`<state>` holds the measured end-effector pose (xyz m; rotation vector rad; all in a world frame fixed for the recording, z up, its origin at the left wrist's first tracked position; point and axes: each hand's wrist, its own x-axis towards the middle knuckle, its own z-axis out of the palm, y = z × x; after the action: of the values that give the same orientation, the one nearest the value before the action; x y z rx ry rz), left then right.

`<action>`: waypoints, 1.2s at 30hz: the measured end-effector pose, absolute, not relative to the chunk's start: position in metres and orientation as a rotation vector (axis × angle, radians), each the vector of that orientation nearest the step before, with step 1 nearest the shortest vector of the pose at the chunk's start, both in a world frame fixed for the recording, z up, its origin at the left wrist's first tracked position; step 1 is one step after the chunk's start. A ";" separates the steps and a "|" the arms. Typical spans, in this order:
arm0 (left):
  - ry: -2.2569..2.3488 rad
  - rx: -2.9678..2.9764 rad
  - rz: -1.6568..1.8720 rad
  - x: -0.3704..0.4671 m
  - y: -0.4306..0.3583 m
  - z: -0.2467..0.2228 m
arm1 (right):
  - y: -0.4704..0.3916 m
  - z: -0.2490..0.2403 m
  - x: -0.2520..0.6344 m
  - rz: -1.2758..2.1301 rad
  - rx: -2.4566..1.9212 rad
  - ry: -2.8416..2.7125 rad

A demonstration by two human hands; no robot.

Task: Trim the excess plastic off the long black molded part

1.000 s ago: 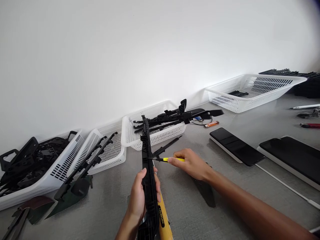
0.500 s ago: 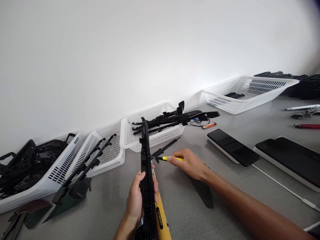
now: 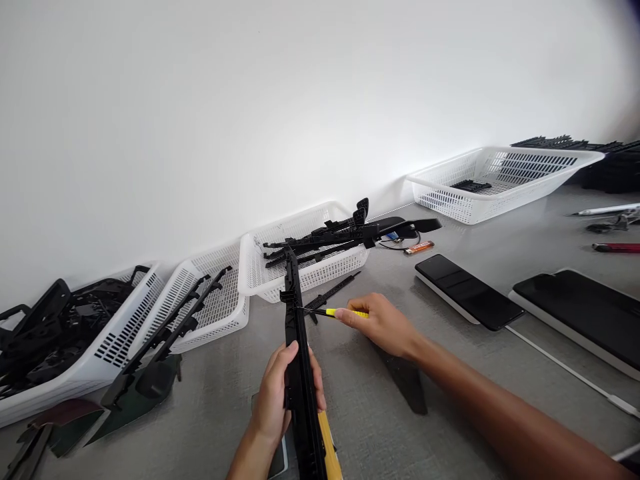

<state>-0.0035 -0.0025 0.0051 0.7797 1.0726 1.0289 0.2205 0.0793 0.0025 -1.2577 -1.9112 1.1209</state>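
Observation:
A long black plastic part [image 3: 303,400] stands upright in front of me, with my left hand [image 3: 273,390] wrapped round its lower half. My right hand [image 3: 383,325] grips a yellow-handled knife [image 3: 331,312] and points it left; its thin tip touches or nearly touches the part's right edge, above my left fingers. Beneath the held part, a yellow tool [image 3: 330,447] shows on the grey table [image 3: 365,427]. A slim black piece [image 3: 333,291] lies just behind the knife, and a flat dark piece [image 3: 405,383] lies under my right wrist.
White baskets with black parts stand at the left [image 3: 85,367], beside it [image 3: 220,330], at the centre [image 3: 320,275] and back right [image 3: 480,210]. Two phone-like devices [image 3: 467,290] [image 3: 585,320], a white cable [image 3: 560,367] and an orange lighter [image 3: 419,247] lie to the right.
The black part has turned in my left hand, showing more of its smooth side, and its top has dropped slightly. My right hand and the knife have barely moved.

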 end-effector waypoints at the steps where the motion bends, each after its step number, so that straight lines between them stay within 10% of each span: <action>1: 1.071 0.789 1.032 -0.003 -0.002 0.004 | 0.080 0.003 0.221 1.127 -1.254 -1.911; 36: 1.326 0.843 1.117 -0.006 0.004 0.002 | 0.072 0.006 0.214 1.222 -1.134 -1.973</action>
<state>-0.0060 0.0041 0.0025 0.8425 1.3263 1.1167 0.2141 0.0721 0.0059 -1.1338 -1.9726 1.2223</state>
